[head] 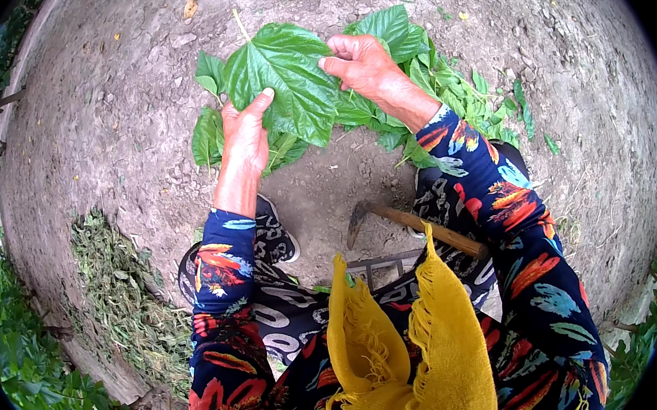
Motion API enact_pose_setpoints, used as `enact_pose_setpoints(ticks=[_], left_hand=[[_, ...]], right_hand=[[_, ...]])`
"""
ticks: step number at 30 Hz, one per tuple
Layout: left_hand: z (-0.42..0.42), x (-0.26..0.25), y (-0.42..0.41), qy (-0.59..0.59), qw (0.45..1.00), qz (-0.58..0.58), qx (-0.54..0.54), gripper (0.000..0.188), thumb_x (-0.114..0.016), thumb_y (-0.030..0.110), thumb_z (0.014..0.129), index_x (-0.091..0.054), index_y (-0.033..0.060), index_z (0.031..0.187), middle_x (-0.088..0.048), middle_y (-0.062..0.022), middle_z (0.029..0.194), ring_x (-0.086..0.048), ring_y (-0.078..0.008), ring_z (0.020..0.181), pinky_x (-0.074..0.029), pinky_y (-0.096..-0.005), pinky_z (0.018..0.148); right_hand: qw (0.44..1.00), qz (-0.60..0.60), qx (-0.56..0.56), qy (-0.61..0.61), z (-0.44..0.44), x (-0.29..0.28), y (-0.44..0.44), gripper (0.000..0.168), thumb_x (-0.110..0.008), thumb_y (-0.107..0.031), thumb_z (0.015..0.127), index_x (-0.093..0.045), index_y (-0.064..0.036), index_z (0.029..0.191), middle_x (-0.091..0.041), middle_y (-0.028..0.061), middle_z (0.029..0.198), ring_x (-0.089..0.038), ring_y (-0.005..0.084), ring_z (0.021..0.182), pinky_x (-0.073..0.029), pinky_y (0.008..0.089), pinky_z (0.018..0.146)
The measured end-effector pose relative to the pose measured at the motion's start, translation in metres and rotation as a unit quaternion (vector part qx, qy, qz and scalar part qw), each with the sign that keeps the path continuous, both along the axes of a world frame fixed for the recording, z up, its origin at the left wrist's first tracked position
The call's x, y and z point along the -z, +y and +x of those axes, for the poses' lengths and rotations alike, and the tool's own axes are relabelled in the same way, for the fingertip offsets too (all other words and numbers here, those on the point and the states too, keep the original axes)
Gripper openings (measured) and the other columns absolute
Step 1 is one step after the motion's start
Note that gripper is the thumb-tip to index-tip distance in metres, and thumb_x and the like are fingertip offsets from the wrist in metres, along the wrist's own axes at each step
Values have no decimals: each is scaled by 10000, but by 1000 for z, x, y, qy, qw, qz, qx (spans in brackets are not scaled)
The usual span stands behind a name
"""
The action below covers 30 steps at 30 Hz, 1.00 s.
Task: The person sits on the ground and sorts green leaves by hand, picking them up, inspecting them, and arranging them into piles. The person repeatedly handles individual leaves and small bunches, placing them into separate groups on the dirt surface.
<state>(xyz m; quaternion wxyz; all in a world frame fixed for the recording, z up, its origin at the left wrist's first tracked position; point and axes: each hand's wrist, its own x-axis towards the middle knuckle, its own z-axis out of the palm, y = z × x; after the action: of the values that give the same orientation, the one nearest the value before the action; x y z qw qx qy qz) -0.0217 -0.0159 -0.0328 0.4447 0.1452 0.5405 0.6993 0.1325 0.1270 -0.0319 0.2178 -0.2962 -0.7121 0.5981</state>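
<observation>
A large green leaf [286,72] with a pale stalk pointing away from me is held out flat above the ground. My left hand [245,127] grips its near left edge, thumb on top and fingers hidden beneath. At its right edge, my right hand [364,66] pinches the rim between thumb and fingers; the exact contact is partly hidden. More broad green leaves [395,32] lie beyond and beneath my right hand. Below the held leaf, other leaves [208,136] show around my left hand.
A short-handled hoe [419,226] leans by my right leg, its blade near the bare soil [338,186]. Cut greenery [466,94] is heaped to the right. Dried plant matter [130,301] lies at left. A yellow fringed scarf [448,336] hangs before me. Green plants [42,375] border the left.
</observation>
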Motion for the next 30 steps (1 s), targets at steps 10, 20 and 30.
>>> enact_pose_setpoints(ticks=[10, 20, 30], left_hand=[[2, -8, -2, -33, 999, -5, 2, 294, -638, -19, 801, -595, 49, 1084, -644, -55, 1047, -607, -172, 960, -483, -363, 850], [0, -6, -2, -27, 999, 18, 34, 237, -606, -20, 820, -582, 24, 1052, -644, -75, 1026, -624, -183, 914, -504, -375, 815], [-2, -1, -2, -25, 998, 33, 56, 201, -567, 0, 842, -568, 13, 1042, -637, -92, 1017, -634, -191, 886, -529, -375, 771]], right_hand=[[995, -43, 62, 66, 1, -16, -4, 95, -593, -79, 835, -609, 12, 812, -567, -23, 680, -463, 45, 627, -410, 254, 562], [990, -34, 100, 95, 0, -6, 7, 83, -611, -75, 826, -621, 7, 838, -573, -31, 700, -475, 48, 644, -413, 246, 578], [989, -30, 107, 94, 4, -5, 12, 86, -616, -79, 823, -628, 4, 837, -583, -26, 708, -484, 52, 649, -414, 237, 591]])
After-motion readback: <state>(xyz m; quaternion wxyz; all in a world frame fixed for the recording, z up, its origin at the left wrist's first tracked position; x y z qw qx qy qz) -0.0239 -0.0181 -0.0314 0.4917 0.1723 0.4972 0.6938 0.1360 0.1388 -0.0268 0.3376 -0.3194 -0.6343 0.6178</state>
